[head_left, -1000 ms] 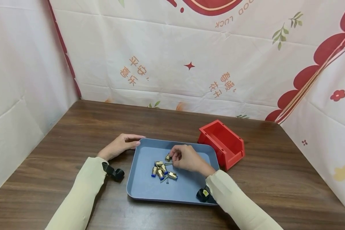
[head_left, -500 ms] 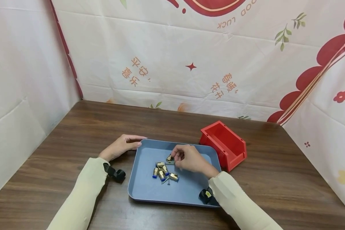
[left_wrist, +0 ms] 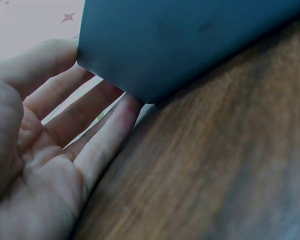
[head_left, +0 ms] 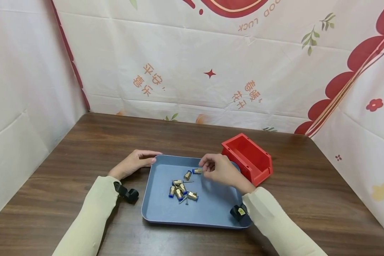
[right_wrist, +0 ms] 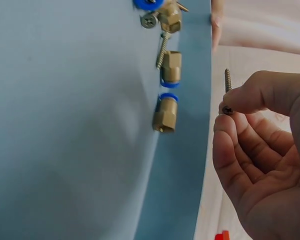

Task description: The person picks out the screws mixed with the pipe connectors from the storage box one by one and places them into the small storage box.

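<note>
My right hand (head_left: 222,170) is over the back right of the blue-grey tray (head_left: 211,213), pinching a screw (right_wrist: 228,80) between thumb and fingertips. The cross-slotted head faces the right wrist camera and the threaded shaft points away. Two brass fittings with blue collars lie near it: one fitting (head_left: 196,171) by the fingertips, another fitting (head_left: 187,175) just left. Several more brass fittings (head_left: 178,193) and a few loose screws (head_left: 187,201) lie heaped mid-tray. My left hand (head_left: 132,164) rests at the far left corner, thumb and nearly straight fingers against the outside of the wall (left_wrist: 155,55).
A red plastic bin (head_left: 248,156) stands tilted in angle right behind the tray's far right corner. The brown wooden table (head_left: 115,131) runs back to a white printed cloth (head_left: 185,71) hung behind and at both sides.
My right hand has moved back and to the right, with a screw now between its fingertips. A fitting its fingers had covered shows now. The left hand keeps its place.
</note>
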`<action>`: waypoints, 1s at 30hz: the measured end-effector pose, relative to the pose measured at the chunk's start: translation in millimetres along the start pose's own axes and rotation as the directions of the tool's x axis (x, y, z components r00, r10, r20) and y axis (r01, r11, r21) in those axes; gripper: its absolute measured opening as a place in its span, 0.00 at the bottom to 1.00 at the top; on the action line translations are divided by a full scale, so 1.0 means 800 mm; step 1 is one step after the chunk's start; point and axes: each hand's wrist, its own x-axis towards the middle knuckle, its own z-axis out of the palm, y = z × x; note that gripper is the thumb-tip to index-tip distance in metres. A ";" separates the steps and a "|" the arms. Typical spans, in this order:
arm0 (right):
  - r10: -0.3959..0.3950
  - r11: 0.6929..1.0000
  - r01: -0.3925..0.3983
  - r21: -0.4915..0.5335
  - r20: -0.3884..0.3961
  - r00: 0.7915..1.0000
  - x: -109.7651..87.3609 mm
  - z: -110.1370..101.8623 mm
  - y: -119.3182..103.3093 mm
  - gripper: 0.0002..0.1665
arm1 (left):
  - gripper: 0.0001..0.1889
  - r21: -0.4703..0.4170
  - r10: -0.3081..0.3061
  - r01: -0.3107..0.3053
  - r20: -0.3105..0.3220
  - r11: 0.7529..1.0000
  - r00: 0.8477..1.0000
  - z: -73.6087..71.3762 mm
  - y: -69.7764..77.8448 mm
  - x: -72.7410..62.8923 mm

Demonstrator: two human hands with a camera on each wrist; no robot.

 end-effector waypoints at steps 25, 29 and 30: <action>0.074 0.997 -0.077 -0.020 -0.125 0.989 -0.026 -0.059 0.010 0.13 | 0.21 -0.013 0.015 -0.014 0.012 1.000 1.000 0.002 -0.003 -0.001; 0.096 0.995 -0.099 -0.011 -0.145 0.985 -0.028 -0.069 0.014 0.12 | 0.21 -0.011 0.013 -0.013 0.009 1.000 1.000 0.001 0.000 0.000; 0.100 0.995 -0.103 -0.011 -0.151 0.984 -0.029 -0.071 0.016 0.12 | 0.21 -0.009 0.012 -0.012 0.009 1.000 1.000 0.001 0.000 0.000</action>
